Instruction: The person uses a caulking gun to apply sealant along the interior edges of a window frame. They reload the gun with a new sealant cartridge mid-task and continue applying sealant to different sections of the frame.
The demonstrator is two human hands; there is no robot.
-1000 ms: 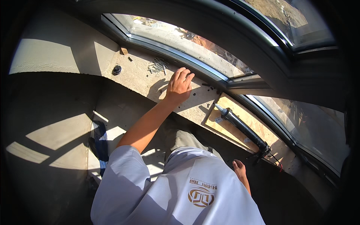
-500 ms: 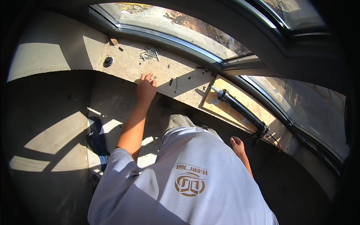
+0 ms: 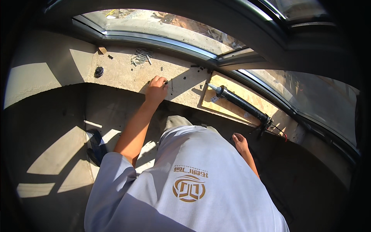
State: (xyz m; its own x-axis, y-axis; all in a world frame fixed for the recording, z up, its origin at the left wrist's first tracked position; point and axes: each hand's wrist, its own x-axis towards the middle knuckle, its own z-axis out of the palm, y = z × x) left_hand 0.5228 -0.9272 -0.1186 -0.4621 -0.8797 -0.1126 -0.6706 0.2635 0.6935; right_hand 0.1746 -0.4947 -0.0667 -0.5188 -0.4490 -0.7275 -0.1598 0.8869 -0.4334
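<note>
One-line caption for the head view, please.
Left hand rests on concrete sill; right hand hangs low near the caulking gun.

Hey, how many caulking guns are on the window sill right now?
1. The caulking gun lies on the wooden board at the right of the sill, nozzle toward the left hand. Others may be hidden behind the person's body.

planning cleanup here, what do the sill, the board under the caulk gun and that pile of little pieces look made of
Sill: looks like bare concrete or mortar, matte, speckled and rough. Board: seems plywood or similar, pale yellow-tan with a flat cut edge. Pile: probably metal screws or nails, thin grey glinting pieces; too small to be sure. Caulk gun: dark tube, material unclear.
</note>
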